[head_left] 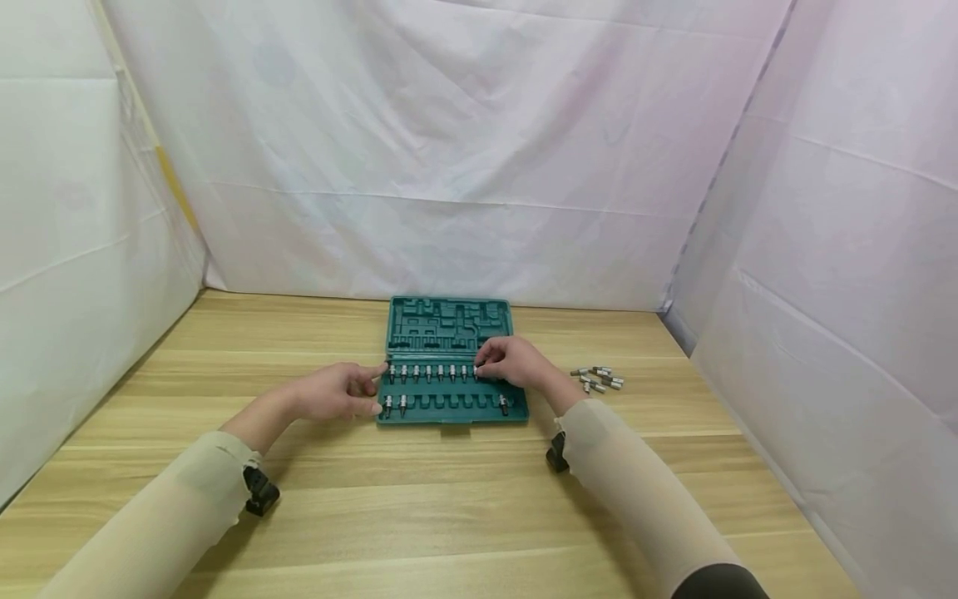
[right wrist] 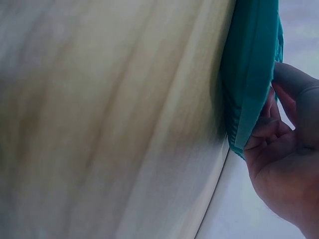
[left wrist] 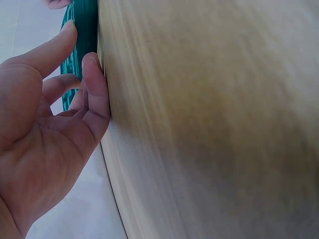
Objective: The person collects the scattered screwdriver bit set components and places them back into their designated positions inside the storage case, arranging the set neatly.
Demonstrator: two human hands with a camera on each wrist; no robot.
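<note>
A green plastic socket case (head_left: pixel 449 424) lies unfolded on the table. Silver bit sockets (head_left: pixel 428 373) with dark tips stand along its upper row. In the lower row, two bit sockets (head_left: pixel 402 405) sit at the left and one bit socket (head_left: pixel 504 405) at the right end. My right hand (head_left: pixel 516 363) pinches a bit socket (head_left: pixel 476 372) at the right end of the upper row. At the case's left edge, my left hand (head_left: pixel 333 391) touches it with extended thumb and index finger. The right wrist view hides the pinched piece behind the case wall.
Several loose bit sockets (head_left: pixel 597 379) lie in a small pile on the wooden table (head_left: pixel 419 516), right of the case. The moulded lid (head_left: pixel 449 323) lies back toward the white cloth wall (head_left: pixel 449 241). Cloth also hangs at both sides.
</note>
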